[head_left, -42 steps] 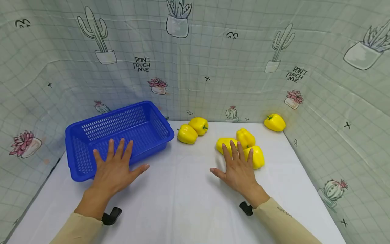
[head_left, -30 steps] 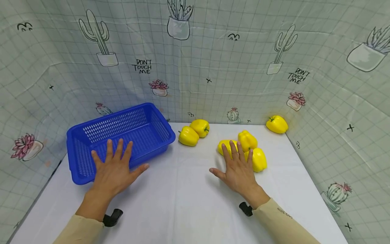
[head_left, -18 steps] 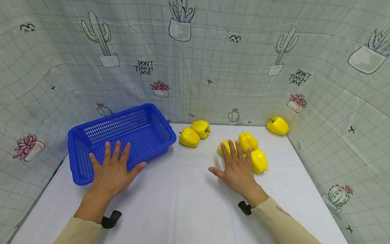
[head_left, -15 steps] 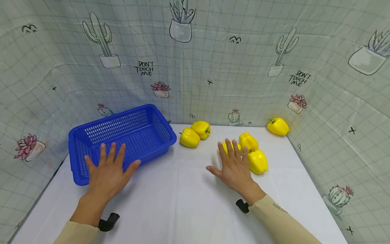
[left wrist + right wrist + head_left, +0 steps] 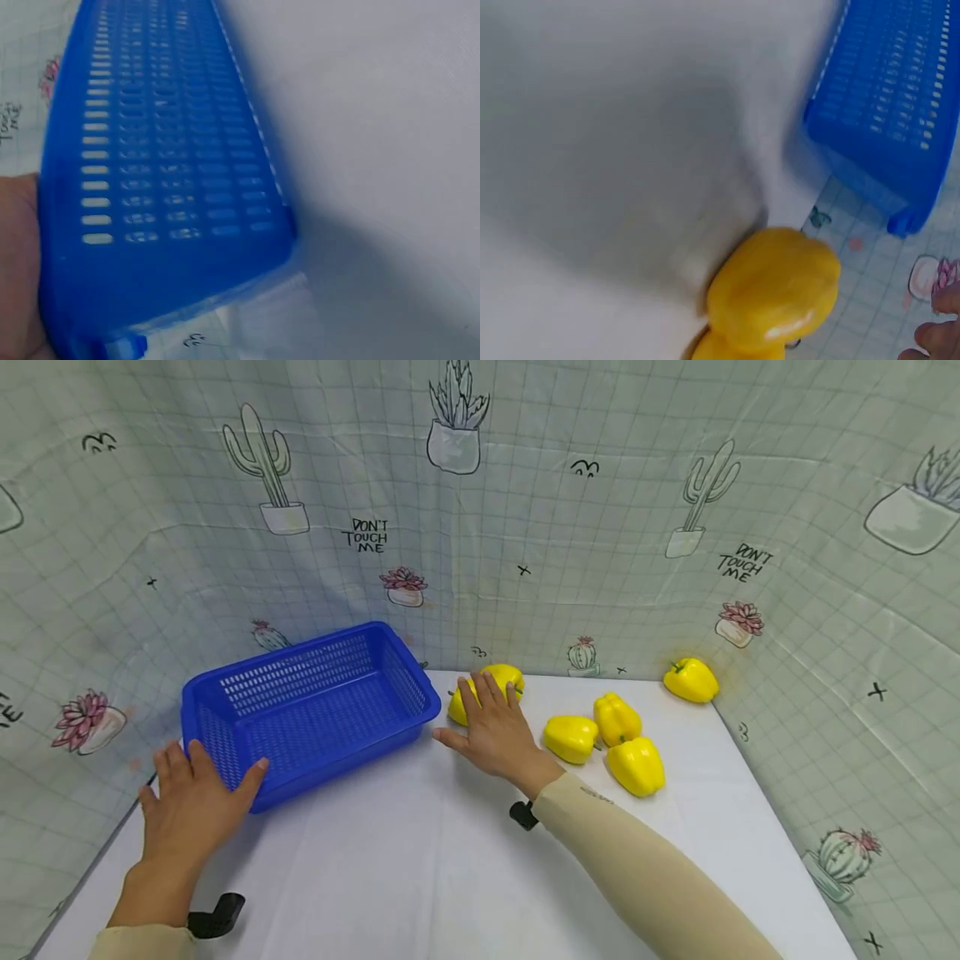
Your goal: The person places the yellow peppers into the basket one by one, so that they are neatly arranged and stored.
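Right hand (image 5: pixel 495 735) spread over 2 yellow peppers (image 5: pixel 506 673), grasping nothing.
Its fingers are extended; whether they touch the peppers, I cannot tell. The left hand (image 5: pixel 187 814), fingers also extended, is at the near-left corner of the blue basket (image 5: pixel 345 760), without a grip; contact is unclear. The basket sits just left of those 2 peppers. Farther right, 3 peppers (image 5: pixel 617 720) cluster on the white table (image 5: pixel 420 868), and 1 pepper (image 5: pixel 692 681) lies near the back corner.

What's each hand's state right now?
Left hand: open, by the left end of the blue perforated plastic basket; contact can't be told.
Right hand: open, holding nothing, near two glossy yellow bell peppers.
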A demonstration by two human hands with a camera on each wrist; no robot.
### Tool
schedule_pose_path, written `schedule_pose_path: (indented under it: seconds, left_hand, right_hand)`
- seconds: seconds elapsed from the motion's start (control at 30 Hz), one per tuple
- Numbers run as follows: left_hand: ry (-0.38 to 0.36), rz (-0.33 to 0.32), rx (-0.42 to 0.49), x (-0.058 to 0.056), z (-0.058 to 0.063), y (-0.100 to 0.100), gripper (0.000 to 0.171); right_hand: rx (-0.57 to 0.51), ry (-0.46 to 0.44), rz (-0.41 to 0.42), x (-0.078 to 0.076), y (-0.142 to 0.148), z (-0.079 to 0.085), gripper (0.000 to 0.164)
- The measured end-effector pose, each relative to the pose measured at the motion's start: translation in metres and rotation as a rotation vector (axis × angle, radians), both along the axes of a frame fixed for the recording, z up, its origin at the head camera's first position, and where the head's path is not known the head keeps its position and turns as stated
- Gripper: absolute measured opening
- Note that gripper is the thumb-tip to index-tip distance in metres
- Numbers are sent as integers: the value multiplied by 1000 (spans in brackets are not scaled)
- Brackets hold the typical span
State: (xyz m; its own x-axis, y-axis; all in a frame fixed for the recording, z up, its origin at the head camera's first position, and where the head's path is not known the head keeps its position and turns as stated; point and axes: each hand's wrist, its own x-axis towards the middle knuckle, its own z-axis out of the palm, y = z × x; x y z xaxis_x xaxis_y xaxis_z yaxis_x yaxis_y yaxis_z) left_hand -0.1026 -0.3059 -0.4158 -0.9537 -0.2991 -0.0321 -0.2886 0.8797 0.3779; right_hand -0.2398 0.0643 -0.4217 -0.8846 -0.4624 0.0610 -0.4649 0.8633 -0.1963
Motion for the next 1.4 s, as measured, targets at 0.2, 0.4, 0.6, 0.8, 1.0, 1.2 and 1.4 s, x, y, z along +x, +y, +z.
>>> schedule_pose_path:
  seconds: [0.2, 0.4, 0.6, 0.8, 1.0, 1.2, 1.4]
  left_hand:
    - [-67, -40, 60, -9, -7, -2, 119]
    - [-95, -182, 74, -14, -12, 14, 119]
    - [-54, -302, 64, -23, -15, 41, 116]
    - [-17, -357, 32, -25, -14, 60, 115]
    - [2, -397, -26, -16, -9, 56, 122]
    - [-31, -457, 11, -11, -2, 31, 125]
    - [-63, -479, 37, -10, -2, 11, 127]
  right_hand:
    - [-77, -114, 61, -7, -31, -7, 99]
    - [-96, -140, 59, 6, -17, -15, 99]
    - [-104, -89, 22, 41, 36, -21, 97]
    - [-132, -27, -6, 76, 67, -25, 98]
    - [-160, -1, -53, 102, 69, -28, 109]
    - [-150, 20, -49, 113, 51, -23, 109]
    - [-109, -15, -33, 121, 36, -17, 111]
